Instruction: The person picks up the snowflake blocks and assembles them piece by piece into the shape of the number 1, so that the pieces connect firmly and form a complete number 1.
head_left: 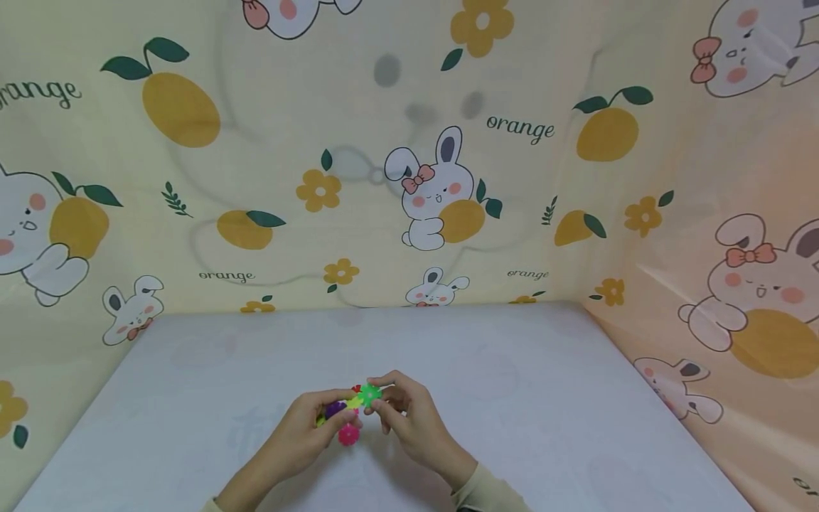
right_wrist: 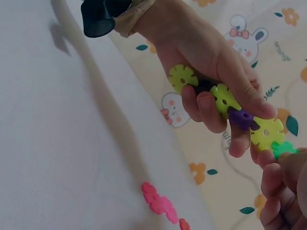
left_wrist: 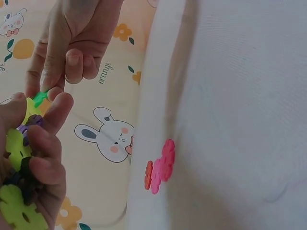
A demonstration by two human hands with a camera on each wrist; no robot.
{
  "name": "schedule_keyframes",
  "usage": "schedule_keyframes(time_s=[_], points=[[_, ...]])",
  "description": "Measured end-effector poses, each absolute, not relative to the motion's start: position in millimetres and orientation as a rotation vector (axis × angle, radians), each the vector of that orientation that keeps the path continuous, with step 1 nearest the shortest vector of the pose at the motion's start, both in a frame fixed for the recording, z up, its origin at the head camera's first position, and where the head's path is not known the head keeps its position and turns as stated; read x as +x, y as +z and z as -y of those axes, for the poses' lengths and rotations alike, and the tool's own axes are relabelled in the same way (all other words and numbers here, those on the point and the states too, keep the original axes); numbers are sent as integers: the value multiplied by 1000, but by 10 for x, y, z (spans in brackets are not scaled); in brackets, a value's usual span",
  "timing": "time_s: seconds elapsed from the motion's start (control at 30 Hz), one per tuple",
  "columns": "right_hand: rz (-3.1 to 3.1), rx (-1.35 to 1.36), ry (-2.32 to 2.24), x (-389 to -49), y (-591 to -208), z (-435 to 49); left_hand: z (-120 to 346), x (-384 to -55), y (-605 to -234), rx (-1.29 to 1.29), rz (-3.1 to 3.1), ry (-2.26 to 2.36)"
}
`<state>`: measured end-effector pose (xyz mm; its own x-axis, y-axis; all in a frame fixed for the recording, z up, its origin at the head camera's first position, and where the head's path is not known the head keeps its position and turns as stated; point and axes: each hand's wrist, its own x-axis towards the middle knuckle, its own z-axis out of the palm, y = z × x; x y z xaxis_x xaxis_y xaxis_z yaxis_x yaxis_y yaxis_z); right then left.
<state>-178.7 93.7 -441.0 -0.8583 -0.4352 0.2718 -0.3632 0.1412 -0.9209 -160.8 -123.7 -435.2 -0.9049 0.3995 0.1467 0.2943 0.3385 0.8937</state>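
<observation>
My left hand (head_left: 301, 430) grips a chain of slotted, flower-shaped plastic discs. In the right wrist view the chain runs from a yellow-green disc (right_wrist: 183, 78) through a dark disc and another yellow-green disc (right_wrist: 224, 100) to a purple disc (right_wrist: 242, 119) and a yellow disc (right_wrist: 268, 135). A green flower disc (head_left: 369, 395) meets the yellow one at the chain's far end, pinched between thumb and fingers of my right hand (head_left: 419, 423). The fingertips of both hands come close together there. Fingers partly hide the dark disc.
Below the hands, a short joined row of pink and red flower discs (left_wrist: 165, 163) lies on the white tabletop (head_left: 544, 412). A patterned cloth (head_left: 352, 92) with rabbits and oranges stands behind the table and along its sides.
</observation>
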Motion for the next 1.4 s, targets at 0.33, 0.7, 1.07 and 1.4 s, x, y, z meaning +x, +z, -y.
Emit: schedule_keyframes(time_s=[0.33, 0.7, 1.07, 1.4], points=[[-2247, -818, -1899, -1800, -4420, -933, 1225, -1600, -4349, 662, -2493, 1628], [-2161, -779, -1914, -1799, -4390, -937, 1252, -1611, -4351, 691, -2490, 1591], [-2050, -800, -1903, -1801, -4416, -938, 1289, -1610, -4344, 758, -2440, 1602], [-2132, -789, -1931, -1790, -4388, -942, 1245, -1615, -4289, 599, -2400, 1633]])
